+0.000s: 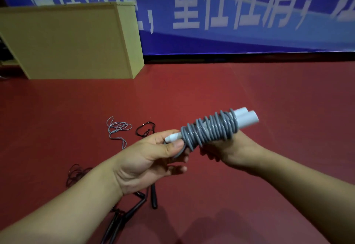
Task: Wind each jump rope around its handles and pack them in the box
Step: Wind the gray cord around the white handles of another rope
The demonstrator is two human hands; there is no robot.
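A grey jump rope (209, 129) is coiled in many turns round its two white handles (246, 118), held in the air above the red floor. My left hand (151, 159) pinches the handles' near end with thumb on top. My right hand (228, 150) grips the bundle from underneath, its fingers mostly hidden behind the coils. The cardboard box (67, 42) stands at the far left on the floor. Loose grey rope (117, 130) and a black rope (145, 128) lie on the floor beyond my left hand.
Black handles (153, 195) and dark rope (76, 174) lie on the floor under my left forearm. A blue banner (240, 13) with white characters runs along the back wall. Red floor stretches to the right.
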